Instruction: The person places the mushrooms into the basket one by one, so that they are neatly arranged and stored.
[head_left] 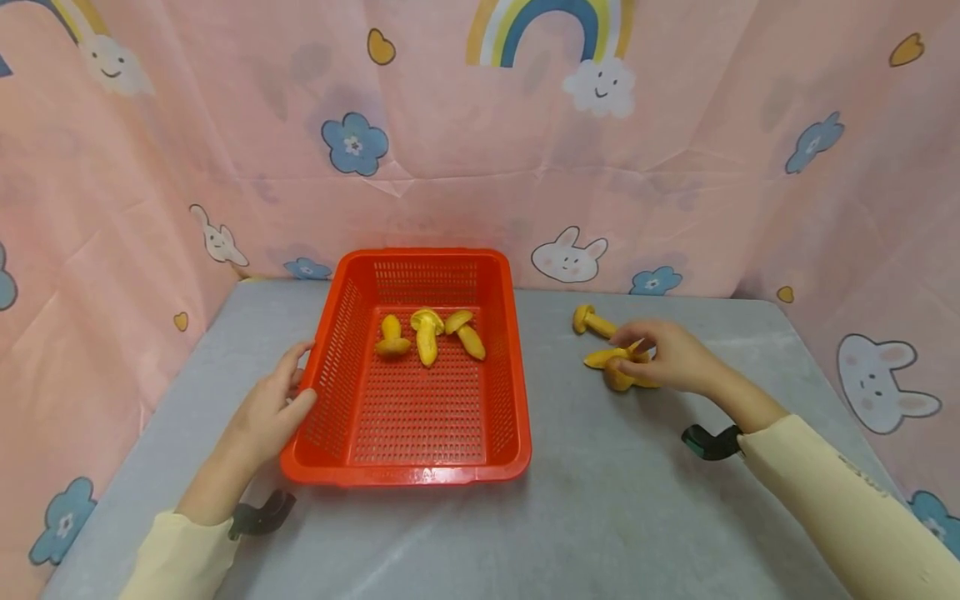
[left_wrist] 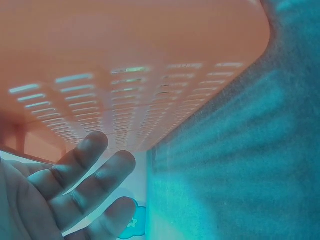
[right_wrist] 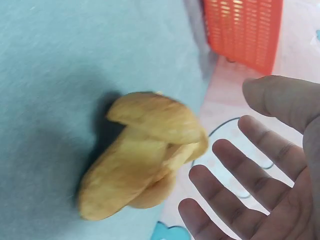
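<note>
A red perforated plastic basket (head_left: pixel 416 417) holds three yellow toy mushrooms (head_left: pixel 427 335) in a row across its floor. My left hand (head_left: pixel 262 412) is at the basket's left side, its thumb at the rim; in the left wrist view its fingers (left_wrist: pixel 95 185) spread loosely beside the outer wall. To the right, my right hand (head_left: pixel 667 358) hovers over a small group of mushrooms (head_left: pixel 618 375), partly covering them. The right wrist view shows its fingers spread beside overlapping mushrooms (right_wrist: pixel 125 165), with nothing held. Just behind lies another mushroom (head_left: pixel 588 320).
Everything stands on a grey table (head_left: pixel 600 500). A pink patterned cloth (head_left: pixel 450 200) hangs behind the table and along its sides. Dark camera mounts show at both wrists.
</note>
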